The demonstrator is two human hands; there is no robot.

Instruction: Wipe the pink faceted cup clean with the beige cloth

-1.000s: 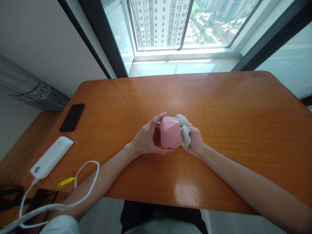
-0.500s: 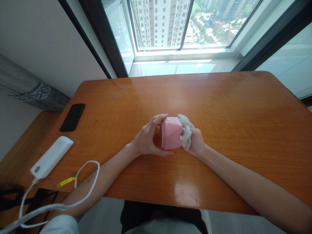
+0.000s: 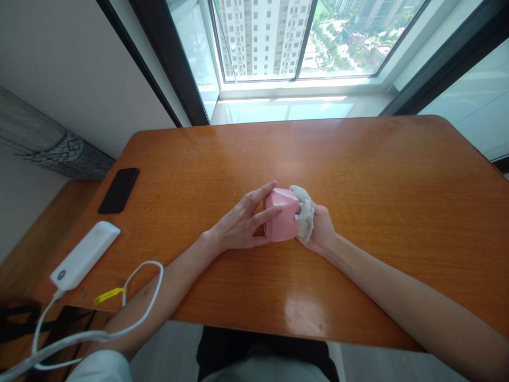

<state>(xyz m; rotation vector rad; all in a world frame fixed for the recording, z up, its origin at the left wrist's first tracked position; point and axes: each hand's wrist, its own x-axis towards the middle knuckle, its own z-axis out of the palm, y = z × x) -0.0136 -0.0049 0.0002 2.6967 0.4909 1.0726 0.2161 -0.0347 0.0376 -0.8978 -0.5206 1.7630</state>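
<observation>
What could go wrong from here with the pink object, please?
The pink object might slip or turn: the left hand lies on it with fingers spread, and its faces look smooth.
The white cloth, bunched in the right hand against its side, could bunch up further or slide.
The white cable crosses before the left forearm; a wider arm movement may catch it.

A home-like room on an upper floor is indicated by the patterned grey curtain [image 3: 59, 138], the wooden tabletop [image 3: 358, 170] placed before a window [image 3: 306, 40], and the tower block [image 3: 267, 40] and far-down trees [image 3: 328, 53] seen outside.
</observation>
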